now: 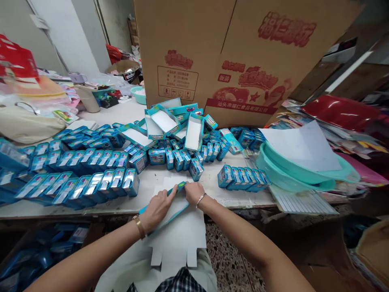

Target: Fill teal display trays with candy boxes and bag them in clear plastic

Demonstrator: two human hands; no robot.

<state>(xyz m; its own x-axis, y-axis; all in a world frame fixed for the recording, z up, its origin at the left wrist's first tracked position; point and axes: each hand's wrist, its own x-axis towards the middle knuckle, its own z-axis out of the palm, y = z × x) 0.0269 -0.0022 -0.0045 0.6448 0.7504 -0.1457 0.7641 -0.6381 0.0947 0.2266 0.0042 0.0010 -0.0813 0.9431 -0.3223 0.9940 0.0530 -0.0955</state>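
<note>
Partly folded teal-and-white carton [178, 206], tilted

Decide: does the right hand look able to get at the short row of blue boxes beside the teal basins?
Probably yes: only tabletop seems to lie between the right hand and the row of blue boxes, though it would likely have to leave the blue-edged tray first.

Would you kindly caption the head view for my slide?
Both hands hold a blue-edged white tray near rows of small blue boxes.
</note>
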